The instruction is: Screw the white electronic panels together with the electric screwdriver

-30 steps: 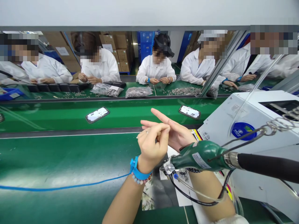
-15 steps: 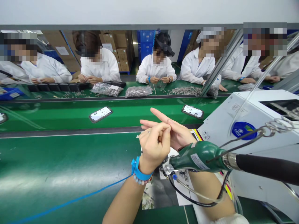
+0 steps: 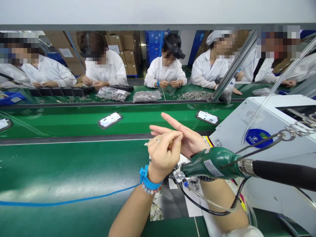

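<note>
My left hand [image 3: 164, 151] is closed in a pinch, its thumb and fingertips meeting against my right hand; anything between them is too small or hidden to make out. Behind it, my right hand [image 3: 190, 140] is open, palm up, with its fingers stretched to the left. A blue wrist strap [image 3: 150, 182] with a cord and a bead bracelet circle my left wrist. Just over my right forearm hangs a green powered screwdriver [image 3: 212, 163] with a black hose, its metal tip end close to my left hand.
Phone-shaped frames [image 3: 110, 120] lie on the green conveyor belt [image 3: 143, 120] ahead. At right stands a white machine [image 3: 274, 121]. Printed sheets [image 3: 170, 205] lie beneath my arms. Across the belt, several people in white coats sit by bags of small metal parts [image 3: 146, 96].
The frames on the belt have shifted slightly to the right. My hands keep nearly the same pose. The blue cord now lies higher at the left.
</note>
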Available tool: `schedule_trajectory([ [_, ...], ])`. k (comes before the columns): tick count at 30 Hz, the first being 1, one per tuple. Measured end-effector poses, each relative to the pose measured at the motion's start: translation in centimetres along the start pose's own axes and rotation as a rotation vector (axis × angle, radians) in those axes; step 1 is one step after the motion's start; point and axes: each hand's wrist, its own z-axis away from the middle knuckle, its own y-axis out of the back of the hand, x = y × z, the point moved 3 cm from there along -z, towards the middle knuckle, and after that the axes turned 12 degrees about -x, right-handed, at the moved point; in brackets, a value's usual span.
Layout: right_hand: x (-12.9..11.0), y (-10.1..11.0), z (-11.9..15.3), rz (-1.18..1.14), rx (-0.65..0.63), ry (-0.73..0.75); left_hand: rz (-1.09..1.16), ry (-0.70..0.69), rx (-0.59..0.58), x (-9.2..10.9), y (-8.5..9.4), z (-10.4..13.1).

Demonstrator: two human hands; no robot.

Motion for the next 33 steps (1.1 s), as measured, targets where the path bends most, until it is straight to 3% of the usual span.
schedule_trajectory([
  [20, -0.09, 0.5, -0.13, 0.024, 0.03, -0.024, 0.003, 0.101, -0.047, -0.39, -0.36, 0.0],
  [33, -0.01, 0.0, 0.17, 0.009, 0.01, 0.009, 0.008, 0.051, -0.027, -0.05, -0.35, 0.06],
])
